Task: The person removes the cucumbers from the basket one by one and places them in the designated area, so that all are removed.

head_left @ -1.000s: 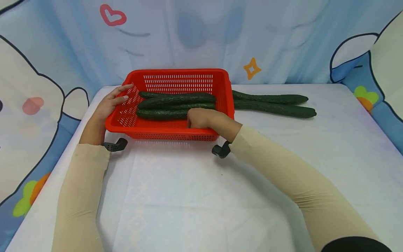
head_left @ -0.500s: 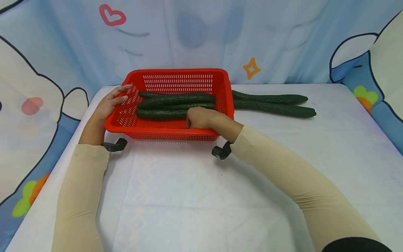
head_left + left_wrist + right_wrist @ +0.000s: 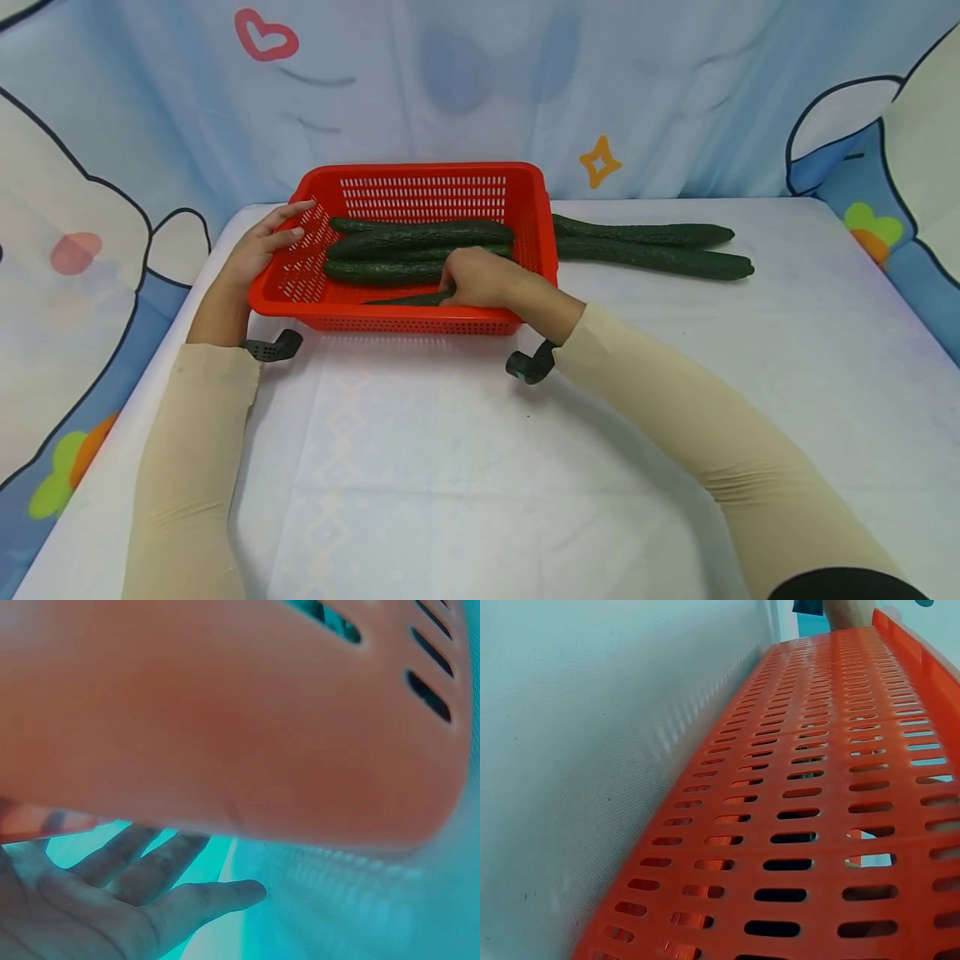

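Cucumber [image 3: 408, 297], front of basket [image 3: 420, 319], centre frame: right hand [image 3: 480, 279] grips its right end. Left hand [image 3: 262, 242], fingers straight, rests on the basket's left rim. Risk: the end-held cucumber may snag the wall or slip. Two cucumbers [image 3: 652, 248] lie on the bench [image 3: 480, 467], upper right.

A red slotted basket [image 3: 420, 193] sits on the white table [image 3: 480, 467], with the left hand [image 3: 258, 246] resting open-fingered on its left rim and the right hand [image 3: 480, 279] inside it, gripping a dark green cucumber [image 3: 408, 298] that lies along the near wall. Three more cucumbers [image 3: 412, 246] lie side by side farther back in the basket, and two long cucumbers [image 3: 652, 248] lie on the table just right of it, touching each other
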### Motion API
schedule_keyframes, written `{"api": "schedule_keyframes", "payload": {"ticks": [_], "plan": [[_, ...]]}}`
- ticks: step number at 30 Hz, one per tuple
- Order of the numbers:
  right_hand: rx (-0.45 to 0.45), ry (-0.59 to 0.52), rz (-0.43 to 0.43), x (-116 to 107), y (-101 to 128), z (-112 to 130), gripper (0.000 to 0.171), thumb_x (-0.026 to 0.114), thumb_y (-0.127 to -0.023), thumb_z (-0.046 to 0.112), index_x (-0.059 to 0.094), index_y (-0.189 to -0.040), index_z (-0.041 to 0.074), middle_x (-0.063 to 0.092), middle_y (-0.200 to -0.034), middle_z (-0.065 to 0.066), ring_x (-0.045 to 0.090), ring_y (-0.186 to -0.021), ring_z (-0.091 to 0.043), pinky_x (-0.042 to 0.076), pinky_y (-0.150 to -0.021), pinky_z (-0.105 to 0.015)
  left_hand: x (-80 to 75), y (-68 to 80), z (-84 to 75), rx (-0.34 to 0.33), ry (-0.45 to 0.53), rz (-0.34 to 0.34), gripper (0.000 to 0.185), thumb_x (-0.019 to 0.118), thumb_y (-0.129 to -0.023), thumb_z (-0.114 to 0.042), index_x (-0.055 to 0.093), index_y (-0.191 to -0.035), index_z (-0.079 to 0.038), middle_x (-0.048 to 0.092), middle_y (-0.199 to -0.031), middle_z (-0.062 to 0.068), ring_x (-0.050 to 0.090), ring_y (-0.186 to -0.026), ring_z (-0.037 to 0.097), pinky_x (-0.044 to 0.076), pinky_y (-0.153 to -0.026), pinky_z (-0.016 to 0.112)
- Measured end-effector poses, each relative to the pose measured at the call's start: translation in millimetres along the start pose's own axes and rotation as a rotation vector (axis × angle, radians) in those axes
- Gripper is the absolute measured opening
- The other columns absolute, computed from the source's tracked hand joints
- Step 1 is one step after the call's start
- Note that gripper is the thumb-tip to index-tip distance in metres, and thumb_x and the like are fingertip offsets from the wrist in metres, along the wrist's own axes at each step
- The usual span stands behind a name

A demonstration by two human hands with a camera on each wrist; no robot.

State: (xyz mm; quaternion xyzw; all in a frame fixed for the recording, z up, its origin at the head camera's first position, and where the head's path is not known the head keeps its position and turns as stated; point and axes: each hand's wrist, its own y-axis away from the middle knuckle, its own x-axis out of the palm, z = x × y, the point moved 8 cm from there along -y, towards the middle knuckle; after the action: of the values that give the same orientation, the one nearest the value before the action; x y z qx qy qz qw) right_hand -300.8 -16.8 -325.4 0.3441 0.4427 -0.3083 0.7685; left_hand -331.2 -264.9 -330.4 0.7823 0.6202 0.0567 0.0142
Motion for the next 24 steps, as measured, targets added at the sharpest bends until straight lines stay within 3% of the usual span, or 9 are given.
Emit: {"api": "schedule_keyframes", "payload": {"ticks": [8, 18, 24], "plan": [[-0.030, -0.013, -0.029, -3, 2, 2, 0.034, 0.066, -0.084, 0.029, 0.065, -0.111, 0.009, 0.066, -0.107, -0.003, 0.059, -0.092, -0.014, 0.052, -0.082, -0.030, -0.5, 0.0, 0.8, 0.000, 0.018, 0.009, 0.043, 0.043, -0.097, -0.013, 0.040, -0.138, -0.024, 0.030, -0.141, 0.009, 0.046, -0.115, 0.022, 0.056, -0.076, 0.028], [-0.064, -0.036, -0.099, -9, 4, 5, 0.036, 0.066, -0.083, 0.031, 0.063, -0.113, 0.011, 0.067, -0.100, 0.000, 0.059, -0.078, -0.012, 0.051, -0.074, -0.026, -0.4, 0.8, 0.7, -0.015, 0.049, -0.005, 0.042, 0.046, -0.096, -0.015, 0.041, -0.137, -0.025, 0.028, -0.142, 0.009, 0.044, -0.118, 0.024, 0.055, -0.077, 0.030], [-0.076, -0.044, -0.143, -13, 6, 7, 0.035, 0.065, -0.083, 0.032, 0.063, -0.112, 0.012, 0.066, -0.101, 0.001, 0.056, -0.084, -0.012, 0.051, -0.073, -0.026, 0.4, 0.8, 0.3, -0.001, 0.044, 0.009, 0.044, 0.045, -0.096, -0.014, 0.039, -0.139, -0.023, 0.029, -0.141, 0.009, 0.044, -0.118, 0.023, 0.056, -0.077, 0.029]]}}
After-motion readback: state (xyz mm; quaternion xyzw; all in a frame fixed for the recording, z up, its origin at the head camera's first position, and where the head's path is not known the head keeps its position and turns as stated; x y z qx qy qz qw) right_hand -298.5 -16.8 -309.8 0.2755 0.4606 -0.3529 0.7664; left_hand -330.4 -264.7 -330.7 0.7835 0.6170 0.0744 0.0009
